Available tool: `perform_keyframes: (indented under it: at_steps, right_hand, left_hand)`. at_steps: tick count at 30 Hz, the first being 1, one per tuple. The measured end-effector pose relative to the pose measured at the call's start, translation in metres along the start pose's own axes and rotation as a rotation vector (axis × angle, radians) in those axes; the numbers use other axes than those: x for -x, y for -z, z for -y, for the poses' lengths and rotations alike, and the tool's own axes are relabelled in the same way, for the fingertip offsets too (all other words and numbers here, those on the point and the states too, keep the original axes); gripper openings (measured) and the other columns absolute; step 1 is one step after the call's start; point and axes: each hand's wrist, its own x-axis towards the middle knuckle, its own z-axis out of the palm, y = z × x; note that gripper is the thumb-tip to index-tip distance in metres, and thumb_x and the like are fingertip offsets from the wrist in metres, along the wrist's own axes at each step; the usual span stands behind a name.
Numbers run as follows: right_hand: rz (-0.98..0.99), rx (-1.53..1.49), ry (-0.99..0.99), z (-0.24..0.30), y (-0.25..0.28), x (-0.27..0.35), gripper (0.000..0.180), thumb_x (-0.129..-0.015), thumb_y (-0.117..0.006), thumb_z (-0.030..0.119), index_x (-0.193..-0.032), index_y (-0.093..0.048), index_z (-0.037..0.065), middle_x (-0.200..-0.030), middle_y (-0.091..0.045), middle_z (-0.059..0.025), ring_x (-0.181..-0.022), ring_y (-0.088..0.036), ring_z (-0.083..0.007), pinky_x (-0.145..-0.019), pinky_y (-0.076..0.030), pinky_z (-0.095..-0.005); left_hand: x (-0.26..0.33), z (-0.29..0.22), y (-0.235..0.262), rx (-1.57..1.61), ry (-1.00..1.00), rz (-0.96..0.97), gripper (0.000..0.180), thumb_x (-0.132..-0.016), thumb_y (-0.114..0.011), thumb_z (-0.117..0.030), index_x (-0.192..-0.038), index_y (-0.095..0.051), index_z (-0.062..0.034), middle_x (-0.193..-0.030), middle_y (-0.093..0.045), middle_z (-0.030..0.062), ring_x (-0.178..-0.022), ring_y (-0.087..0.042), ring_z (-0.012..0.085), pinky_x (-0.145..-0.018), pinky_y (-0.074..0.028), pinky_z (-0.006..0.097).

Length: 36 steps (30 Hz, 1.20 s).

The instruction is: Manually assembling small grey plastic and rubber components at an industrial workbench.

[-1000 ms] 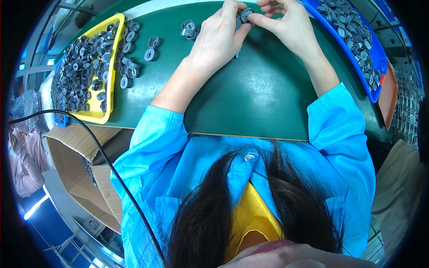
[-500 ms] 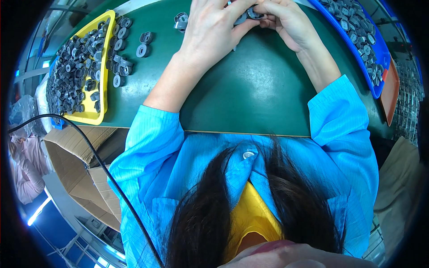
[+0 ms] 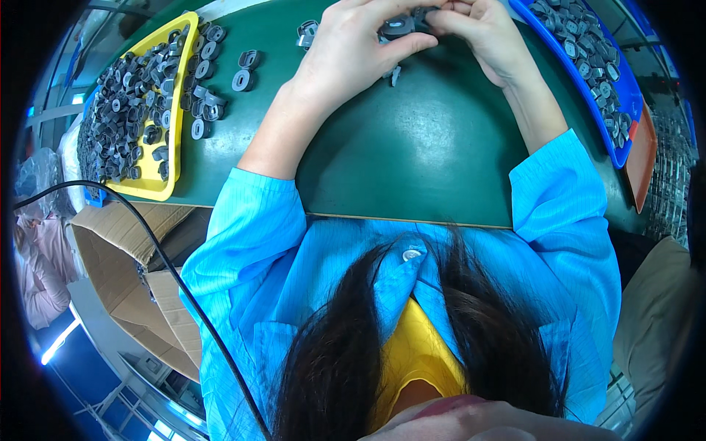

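At the far middle of the table, my left hand (image 3: 353,51) is closed around a grey plastic part (image 3: 398,27) with an oval opening, its thumb stretched along the near side. My right hand (image 3: 487,40) is closed right beside it, fingertips bent around a darker piece (image 3: 422,16) that meets the grey part. Whether the two pieces are joined is hidden by the fingers. Below my left thumb lies a small grey piece (image 3: 396,76) on the green table (image 3: 412,147). Another grey part (image 3: 307,31) rests just left of my left hand.
A yellow tray (image 3: 173,140) heaped with grey parts stands at the left, with several loose parts (image 3: 204,70) along its side. To the right are a blue tray (image 3: 621,147) of similar parts and an orange tray (image 3: 641,165). A black cable (image 3: 158,253) crosses above a cardboard box (image 3: 121,283).
The grey part between my hands shows more now. My right fingers have shifted up and curled, and my left hand has moved slightly. The small piece under my left thumb is more visible.
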Motion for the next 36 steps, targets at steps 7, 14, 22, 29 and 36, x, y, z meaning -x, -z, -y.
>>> perform_keyframes:
  at_steps: [7,14,22,29,36]
  right_hand:
    - [-0.257,0.022,0.019,0.029,0.050,-0.008,0.010,-0.089,-0.068,0.002,-0.099,-0.068,0.005,-0.086,-0.070,-0.0025,-0.071,-0.064,-0.0111,-0.066,-0.051,-0.0227]
    - [-0.939,1.394,0.484,0.076,0.155,0.035,0.022,-0.082,-0.070,0.003,-0.104,-0.069,0.000,-0.082,-0.067,-0.0058,-0.078,-0.064,-0.0134,-0.074,-0.053,-0.0279]
    - [0.252,0.858,0.541,0.026,-0.003,-0.006,0.019,-0.085,-0.070,0.003,-0.103,-0.076,0.007,-0.100,-0.067,-0.0120,-0.101,-0.063,-0.0314,-0.090,-0.050,-0.0395]
    - [0.395,0.980,0.496,0.013,-0.009,-0.025,0.019,-0.088,-0.073,0.013,-0.106,-0.076,0.007,-0.104,-0.065,-0.0113,-0.107,-0.060,-0.0304,-0.095,-0.046,-0.0417]
    - [0.037,0.172,-0.083,0.023,-0.006,-0.008,0.015,-0.094,-0.075,0.011,-0.102,-0.076,-0.001,-0.088,-0.073,-0.0062,-0.075,-0.066,-0.0104,-0.068,-0.053,-0.0241]
  left_hand:
    - [0.013,0.038,0.010,1.047,0.811,-0.072,0.036,-0.111,-0.051,-0.024,-0.129,-0.064,0.0047,-0.112,-0.066,0.0103,-0.102,-0.066,0.0206,-0.089,-0.056,0.031]
    - [0.000,0.032,0.022,1.117,0.779,-0.084,0.036,-0.103,-0.052,0.000,-0.138,-0.053,0.0067,-0.120,-0.064,0.0179,-0.119,-0.065,0.0290,-0.103,-0.056,0.032]
    - [0.018,0.049,0.032,1.123,0.742,-0.038,0.034,-0.104,-0.052,-0.003,-0.137,-0.052,0.0043,-0.112,-0.068,0.0167,-0.105,-0.072,0.0248,-0.092,-0.061,0.033]
    - [-0.004,0.035,0.023,1.085,0.863,-0.208,0.046,-0.101,-0.056,-0.001,-0.145,-0.046,0.0075,-0.115,-0.068,0.0140,-0.107,-0.070,0.0218,-0.092,-0.057,0.027]
    - [0.010,0.033,0.009,0.281,0.603,-0.091,0.040,-0.090,-0.075,-0.001,-0.127,-0.060,0.0043,-0.101,-0.072,0.0095,-0.090,-0.069,0.0116,-0.078,-0.057,0.026]
